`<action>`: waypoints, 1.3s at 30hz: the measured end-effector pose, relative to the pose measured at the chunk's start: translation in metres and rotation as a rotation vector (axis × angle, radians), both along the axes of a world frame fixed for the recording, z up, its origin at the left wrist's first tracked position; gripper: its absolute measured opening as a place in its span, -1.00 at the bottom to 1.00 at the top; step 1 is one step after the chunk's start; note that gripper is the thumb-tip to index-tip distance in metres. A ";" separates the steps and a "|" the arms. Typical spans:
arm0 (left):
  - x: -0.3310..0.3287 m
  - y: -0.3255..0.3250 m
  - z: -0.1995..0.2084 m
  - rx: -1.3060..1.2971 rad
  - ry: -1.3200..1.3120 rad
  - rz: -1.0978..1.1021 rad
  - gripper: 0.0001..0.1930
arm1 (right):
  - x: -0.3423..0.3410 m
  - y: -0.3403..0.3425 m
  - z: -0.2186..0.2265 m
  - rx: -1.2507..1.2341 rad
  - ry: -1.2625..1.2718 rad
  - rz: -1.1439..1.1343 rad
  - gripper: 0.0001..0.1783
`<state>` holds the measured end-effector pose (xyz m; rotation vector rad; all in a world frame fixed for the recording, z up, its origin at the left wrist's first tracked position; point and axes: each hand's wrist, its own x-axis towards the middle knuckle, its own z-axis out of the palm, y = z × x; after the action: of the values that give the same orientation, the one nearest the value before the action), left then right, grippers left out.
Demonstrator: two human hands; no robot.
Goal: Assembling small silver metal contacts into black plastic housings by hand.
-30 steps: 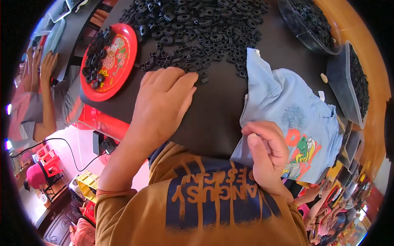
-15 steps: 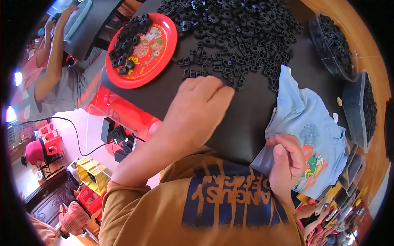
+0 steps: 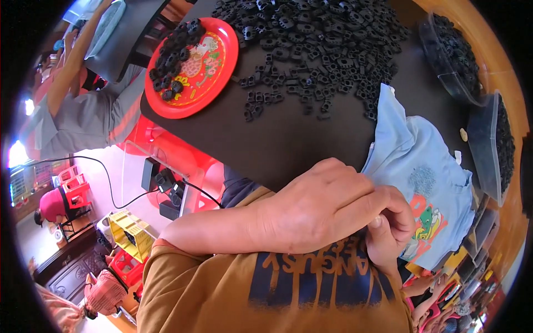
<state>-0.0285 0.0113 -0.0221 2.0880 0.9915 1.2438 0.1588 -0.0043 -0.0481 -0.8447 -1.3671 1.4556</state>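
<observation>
My left hand (image 3: 327,205) lies across the front of my body with its fingers bent together against my right hand. My right hand (image 3: 391,225) is curled, its thumb up and its fingers folded toward the left fingertips. Whatever they pinch is hidden behind the knuckles. Both hands are just off the dark table's (image 3: 277,144) near edge, beside a light blue printed cloth (image 3: 405,150). Farther out on the table lies a broad heap of small black plastic parts (image 3: 327,44), with several loose ones at its near side.
A red round tray (image 3: 214,91) with black round pieces stands at the left. Two clear tubs of black parts, a far one (image 3: 455,61) and a nearer one (image 3: 488,161), sit at the right. Another person's arm (image 3: 72,66) shows at far left. Cables (image 3: 116,202) hang below.
My left hand has come back from the near side of the heap, moving right and toward me, and now meets my right hand. The right hand has stayed nearly in place.
</observation>
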 end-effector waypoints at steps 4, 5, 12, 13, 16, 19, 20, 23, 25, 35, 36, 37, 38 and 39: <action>-0.024 0.002 0.006 -0.190 0.316 -0.079 -0.55 | -0.004 0.004 0.004 -0.002 0.002 0.013 -0.78; -0.036 -0.001 0.012 -0.097 0.258 0.133 -0.62 | -0.005 0.005 0.006 -0.010 -0.017 0.011 -0.78; -0.143 0.001 0.013 -0.113 0.486 0.974 -0.83 | -0.008 0.006 0.009 -0.354 0.326 -0.005 -0.77; -0.155 0.001 0.011 -0.149 0.575 0.998 -0.82 | -0.007 0.007 0.006 -0.400 0.395 0.002 -0.75; -0.172 0.001 0.009 -0.231 0.776 0.974 -0.79 | -0.003 0.009 0.004 -0.488 0.537 0.038 -0.75; -0.175 0.008 0.004 -0.232 0.803 0.980 -0.79 | -0.002 0.007 0.005 -0.505 0.608 0.032 -0.76; -0.180 0.010 0.002 -0.195 0.843 0.960 -0.80 | -0.001 0.007 0.006 -0.498 0.606 0.016 -0.76; -0.170 0.021 0.002 -0.103 0.793 0.872 -0.84 | 0.004 0.006 0.004 -0.513 0.560 0.040 -0.79; -0.157 0.020 0.008 -0.052 0.676 0.806 -0.86 | 0.001 0.008 0.004 -0.492 0.570 0.089 -0.79; 0.009 0.007 0.047 -0.300 0.289 -0.078 -0.66 | 0.010 0.006 0.007 -0.051 0.085 0.069 -0.79; 0.016 0.009 0.045 -0.298 0.296 -0.096 -0.66 | 0.012 0.003 0.006 -0.078 0.208 0.031 -0.81; 0.022 0.011 0.042 -0.233 0.326 -0.106 -0.63 | 0.014 0.001 0.006 -0.089 0.239 0.001 -0.80; 0.026 0.012 0.040 -0.168 0.355 -0.115 -0.61 | 0.019 0.000 0.007 -0.090 0.246 -0.011 -0.80; 0.027 0.012 0.037 -0.121 0.392 -0.118 -0.57 | 0.026 0.001 0.008 -0.070 0.224 0.024 -0.81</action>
<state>-0.0013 0.0230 0.0147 2.3030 1.0589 0.7110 0.1843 -0.0037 -0.0399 -0.6878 -1.1679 1.5741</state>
